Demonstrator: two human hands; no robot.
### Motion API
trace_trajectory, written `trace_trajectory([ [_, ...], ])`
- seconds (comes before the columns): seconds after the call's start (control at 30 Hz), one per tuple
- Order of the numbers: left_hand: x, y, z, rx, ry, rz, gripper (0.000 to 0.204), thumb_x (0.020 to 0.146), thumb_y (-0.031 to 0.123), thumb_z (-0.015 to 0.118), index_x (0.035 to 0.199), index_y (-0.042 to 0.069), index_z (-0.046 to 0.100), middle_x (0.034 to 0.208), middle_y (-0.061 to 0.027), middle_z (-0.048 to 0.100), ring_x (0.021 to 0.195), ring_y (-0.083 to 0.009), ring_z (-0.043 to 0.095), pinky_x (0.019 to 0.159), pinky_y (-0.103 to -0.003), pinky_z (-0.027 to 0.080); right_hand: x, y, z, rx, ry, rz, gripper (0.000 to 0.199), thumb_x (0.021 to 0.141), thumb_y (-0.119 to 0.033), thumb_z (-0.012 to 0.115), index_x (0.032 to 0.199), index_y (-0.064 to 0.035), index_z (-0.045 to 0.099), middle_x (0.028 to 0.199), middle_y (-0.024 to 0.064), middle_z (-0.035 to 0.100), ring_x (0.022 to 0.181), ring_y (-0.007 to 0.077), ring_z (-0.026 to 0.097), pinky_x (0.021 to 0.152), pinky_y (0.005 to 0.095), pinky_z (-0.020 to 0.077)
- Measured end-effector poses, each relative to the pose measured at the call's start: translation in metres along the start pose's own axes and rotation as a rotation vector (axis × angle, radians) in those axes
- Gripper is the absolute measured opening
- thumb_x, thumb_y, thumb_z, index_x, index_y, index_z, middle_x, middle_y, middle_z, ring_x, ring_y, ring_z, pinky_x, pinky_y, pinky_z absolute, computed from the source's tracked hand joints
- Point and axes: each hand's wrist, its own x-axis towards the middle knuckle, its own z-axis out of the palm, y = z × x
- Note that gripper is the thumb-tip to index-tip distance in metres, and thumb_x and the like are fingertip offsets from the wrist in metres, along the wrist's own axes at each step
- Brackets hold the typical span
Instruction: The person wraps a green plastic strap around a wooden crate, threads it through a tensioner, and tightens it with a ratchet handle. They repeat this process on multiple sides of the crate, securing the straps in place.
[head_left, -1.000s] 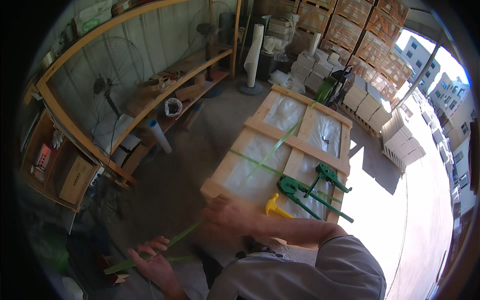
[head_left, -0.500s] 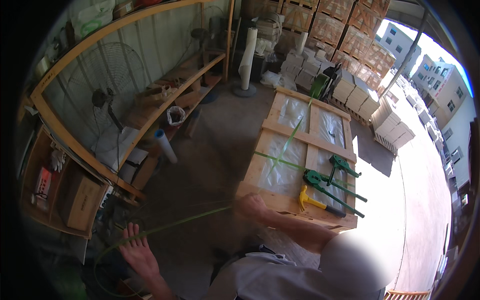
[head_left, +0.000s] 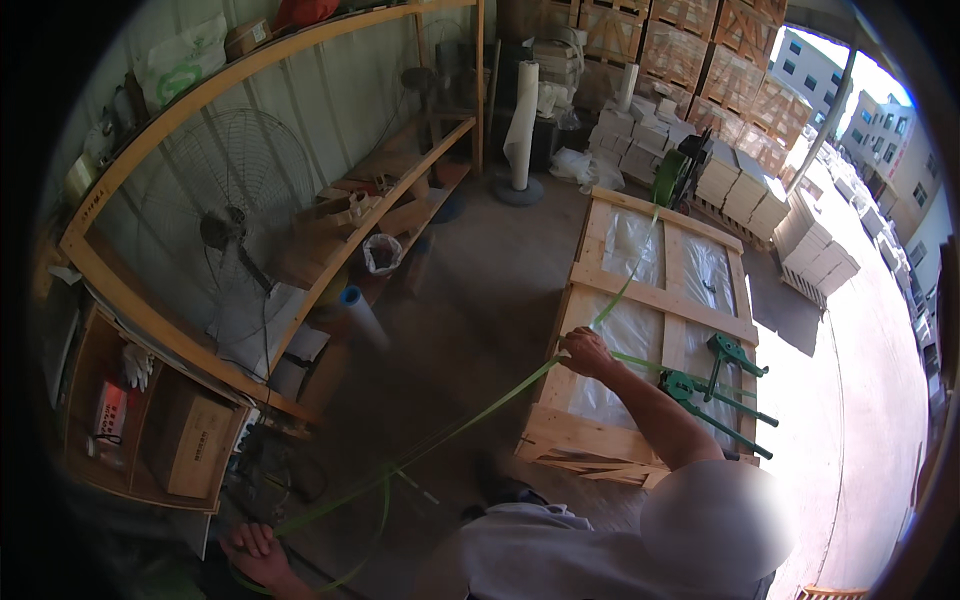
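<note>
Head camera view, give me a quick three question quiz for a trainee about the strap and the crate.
1. True or false: the right hand rests at the edge of the wooden crate, on the green strap.
2. Which hand grips the strap low down, near the floor? A) the left hand B) the right hand C) neither
3. Fill in: two green strapping tools lie on top of the ____.

Key
1. True.
2. A: the left hand is closed on the strap at the bottom of the picture.
3. Crate: they lie on its top near the sunlit side, apart from both hands.
</note>
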Motion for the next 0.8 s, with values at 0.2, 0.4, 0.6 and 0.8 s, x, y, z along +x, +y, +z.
trace_trajectory([
  [0.2, 0.032, -0.002, -0.097, -0.044, 0.621, 0.173, 0.049, 0.106, 0.04, 0.024, 0.075, 0.009, 0.046, 0.057, -0.0043, 0.034, 0.052, -0.019, 0.034, 0.066, -0.041, 0.043, 0.061, 0.084, -0.014, 0.063, 0.068, 0.358, 0.037, 0.09, -0.04, 0.058, 0.077, -0.0084, 0.072, 0.079, 0.0171, 0.068, 0.079, 0.0366, 0.065, 0.073, 0.0472, 0.0496],
  [0.4, 0.077, -0.055, -0.145, -0.199, 0.662, 0.22, 0.047, 0.105, 0.042, 0.028, 0.097, 0.001, 0.051, 0.083, -0.0123, 0.051, 0.08, -0.0271, 0.05, 0.091, -0.046, 0.045, 0.166, -0.062, -0.032, 0.226, 0.171, 0.249, 0.054, 0.098, -0.044, 0.044, 0.071, -0.0046, 0.069, 0.067, 0.0196, 0.064, 0.066, 0.0402, 0.063, 0.064, 0.0484, 0.0485],
  [0.6, 0.143, -0.126, -0.041, -0.154, 0.698, -0.084, 0.067, 0.099, 0.052, 0.038, 0.142, 0.001, 0.033, 0.14, -0.0154, 0.044, 0.129, -0.0312, 0.042, 0.105, -0.044, 0.038, 0.182, -0.111, -0.041, 0.181, -0.151, 0.328, 0.058, 0.098, -0.048, 0.04, 0.07, -0.0065, 0.07, 0.067, 0.0173, 0.065, 0.067, 0.0365, 0.066, 0.063, 0.0459, 0.0499],
  [0.8, 0.197, -0.255, 0.016, 0.117, -0.078, -0.681, 0.073, 0.093, 0.043, 0.056, 0.147, 0.004, 0.026, 0.147, -0.0151, 0.037, 0.134, -0.0297, 0.038, 0.105, -0.044, 0.037, 0.204, -0.162, -0.036, 0.187, -0.342, 0.289, 0.051, 0.097, -0.042, 0.043, 0.071, -0.0084, 0.071, 0.072, 0.0147, 0.068, 0.072, 0.0333, 0.068, 0.065, 0.0432, 0.0518],
])
